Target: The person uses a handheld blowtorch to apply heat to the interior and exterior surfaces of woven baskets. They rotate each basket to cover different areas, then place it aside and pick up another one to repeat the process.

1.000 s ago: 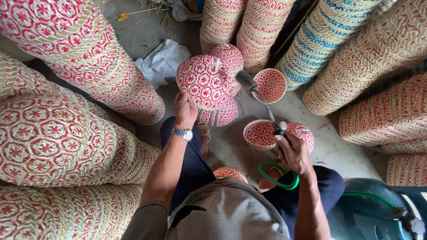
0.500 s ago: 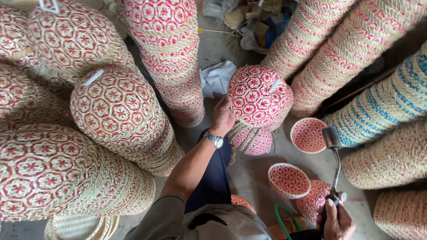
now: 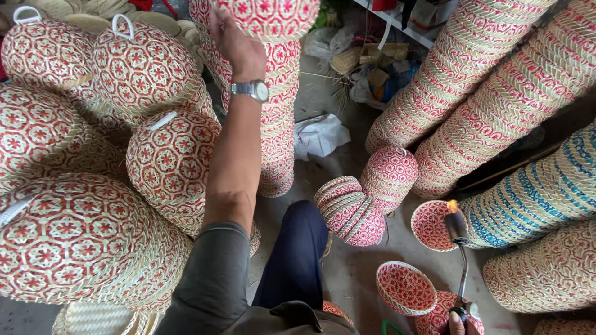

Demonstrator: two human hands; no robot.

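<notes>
The left hand grips the rim of a round woven basket, red star pattern on pale straw, atop a tall stack of the same. The right hand, only partly visible, clasps a lit gas torch above small red bowls on the concrete floor. A white crumpled bag lies beside the stack.

Left hand on basket stack
</notes>
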